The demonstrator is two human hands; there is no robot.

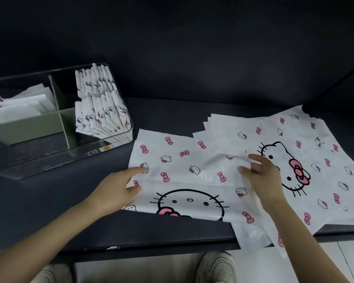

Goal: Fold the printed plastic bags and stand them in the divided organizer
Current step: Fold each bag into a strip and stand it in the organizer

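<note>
My left hand (119,190) lies on the left edge of a printed plastic bag (184,166) spread flat on the dark tabletop (49,201) right in front of me. The index finger is stretched out straight, its tip pressing the plastic, and the thumb rests on the bag just nearer to me; nothing is gripped. My right hand (264,176) sits at the bag's right side, released too, with the fingers spread and laid on a wrinkled, slightly raised part of the plastic. The bag is white with small pink bows and cat faces, and one large cat face at its near edge, which hangs over the near edge of the tabletop.

Just right of it, partly under it, lies a fanned stack of printed bags (325,160), still unfolded, with a big cat face on top.

To the far left stands the clear divided organizer (49,160) with its grey-green dividers (29,129). On its right side, folded printed bags (102,115) stand on edge in a far row and a near row, leaning against one another. Its far left compartment holds plain white folded bags (23,105).

Below the tabletop edge I see my light shoe (219,266) on a pale floor.
</note>
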